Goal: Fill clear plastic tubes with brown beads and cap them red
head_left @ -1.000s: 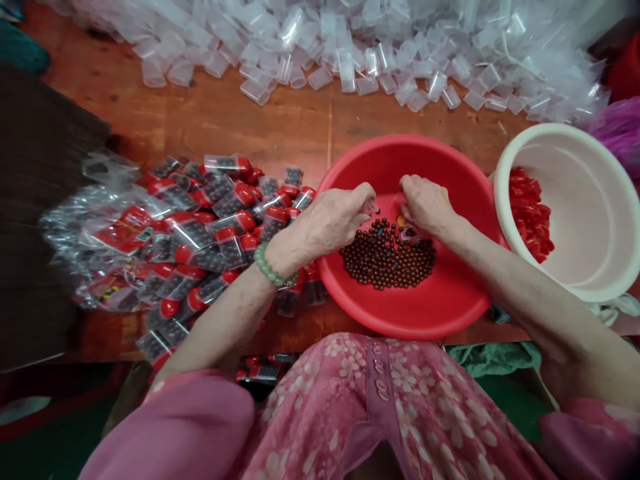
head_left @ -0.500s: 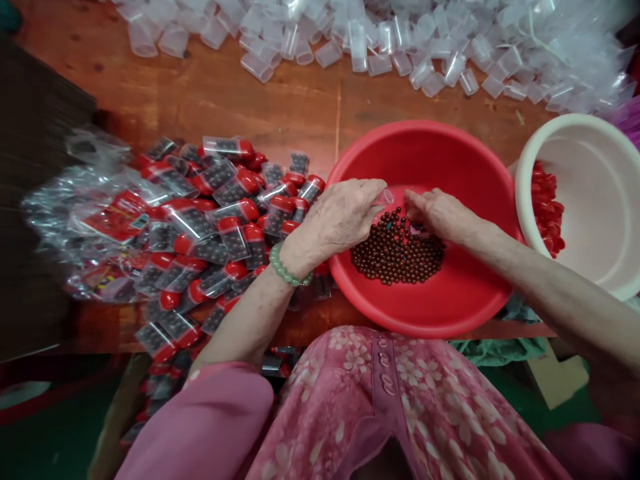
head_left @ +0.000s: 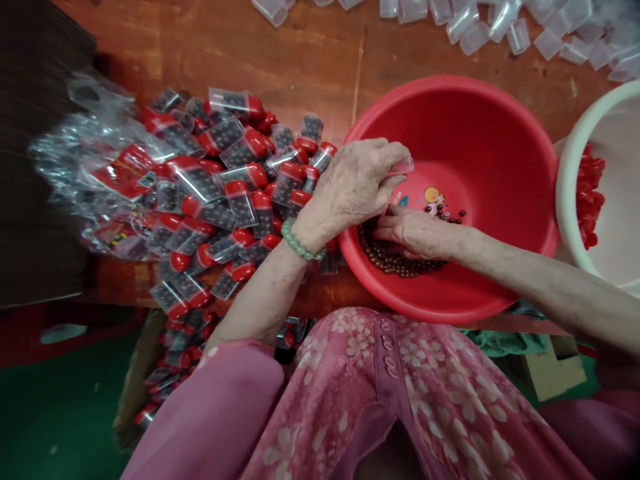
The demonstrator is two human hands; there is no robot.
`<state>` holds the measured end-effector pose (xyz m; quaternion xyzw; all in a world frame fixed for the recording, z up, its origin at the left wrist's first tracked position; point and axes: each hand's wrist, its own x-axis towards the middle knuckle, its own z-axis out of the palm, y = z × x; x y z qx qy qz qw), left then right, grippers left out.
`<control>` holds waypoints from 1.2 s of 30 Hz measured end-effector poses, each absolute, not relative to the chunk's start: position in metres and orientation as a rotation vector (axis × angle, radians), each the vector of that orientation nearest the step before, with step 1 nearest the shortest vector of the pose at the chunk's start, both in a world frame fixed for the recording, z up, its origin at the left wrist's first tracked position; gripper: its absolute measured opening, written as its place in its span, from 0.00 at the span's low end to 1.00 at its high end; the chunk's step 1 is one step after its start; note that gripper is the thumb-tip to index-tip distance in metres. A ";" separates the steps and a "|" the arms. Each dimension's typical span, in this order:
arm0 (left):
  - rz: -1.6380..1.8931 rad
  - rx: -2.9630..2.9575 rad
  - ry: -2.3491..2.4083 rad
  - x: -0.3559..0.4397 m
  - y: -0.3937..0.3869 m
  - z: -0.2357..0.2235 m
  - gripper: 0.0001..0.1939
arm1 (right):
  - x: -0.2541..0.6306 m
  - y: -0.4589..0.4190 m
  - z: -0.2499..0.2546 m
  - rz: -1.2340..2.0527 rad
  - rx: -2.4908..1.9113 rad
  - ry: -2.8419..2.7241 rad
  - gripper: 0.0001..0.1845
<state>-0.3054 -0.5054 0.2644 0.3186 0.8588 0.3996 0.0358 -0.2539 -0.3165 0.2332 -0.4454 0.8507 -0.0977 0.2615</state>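
Note:
My left hand point(head_left: 357, 183), wearing a green bead bracelet point(head_left: 300, 240), is shut on a clear plastic vial point(head_left: 401, 167) above the red plastic basin point(head_left: 450, 90). The vial's open end is hidden by my fingers. My right hand point(head_left: 413, 233) lies low in the basin, its fingers against a heap of dark brown beads point(head_left: 395, 263). Part of that heap is hidden under the hand. A few loose beads lie by a cartoon print point(head_left: 434, 195) on the basin floor.
A heap of filled, red-capped vials in clear bags point(head_left: 235, 193) lies left of the basin. A white basin point(head_left: 567, 187) holding red caps point(head_left: 589, 193) stands to the right. Empty clear vials point(head_left: 505, 23) lie along the far wooden table point(head_left: 280, 53).
The beads are now gathered toward the basin's near left side, uncovering the cartoon print. My right hand has moved down onto them. The whole scene has shifted as my head turned.

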 end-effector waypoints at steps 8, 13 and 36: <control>0.833 0.975 2.660 -0.306 -0.498 0.274 0.13 | -0.247 -0.310 0.244 -1.082 -0.805 1.901 0.24; 1.115 1.009 2.574 -0.302 -0.503 0.280 0.22 | -0.243 -0.298 0.276 -1.377 -0.660 1.837 0.28; 1.684 0.695 1.547 -0.245 -0.510 0.289 0.25 | -0.214 -0.286 0.319 -1.542 -0.631 2.502 0.13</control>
